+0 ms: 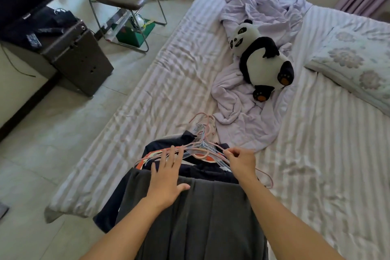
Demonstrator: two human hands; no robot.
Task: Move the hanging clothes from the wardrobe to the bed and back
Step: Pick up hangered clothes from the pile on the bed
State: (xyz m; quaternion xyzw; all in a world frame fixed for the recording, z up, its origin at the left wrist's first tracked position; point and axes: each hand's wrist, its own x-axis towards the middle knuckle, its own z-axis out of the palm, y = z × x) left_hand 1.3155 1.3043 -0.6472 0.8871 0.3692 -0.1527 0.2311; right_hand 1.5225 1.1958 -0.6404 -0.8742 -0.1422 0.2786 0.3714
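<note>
A: Where's the pile?
B: The clothes point(196, 207), dark grey garment on top and navy beneath, lie at the bed's point(316, 154) near edge, about 6 o'clock in view, their lower ends drooping off toward the floor. The hangers point(202, 145) fan out at the pile's 12 o'clock end.
A: And the hands?
B: The left hand point(166, 177) lies flat, fingers straight, on the grey garment. The right hand point(241, 161) pinches a hanger wire at 1 o'clock of the pile.
A: How to do it well?
B: I'd gather all the hooks into one grip first, since they look tangled, and support the cloth below so nothing slides off. The panda plush point(263, 59) and lilac sheet point(249, 112), at 1 o'clock, sit apart.
</note>
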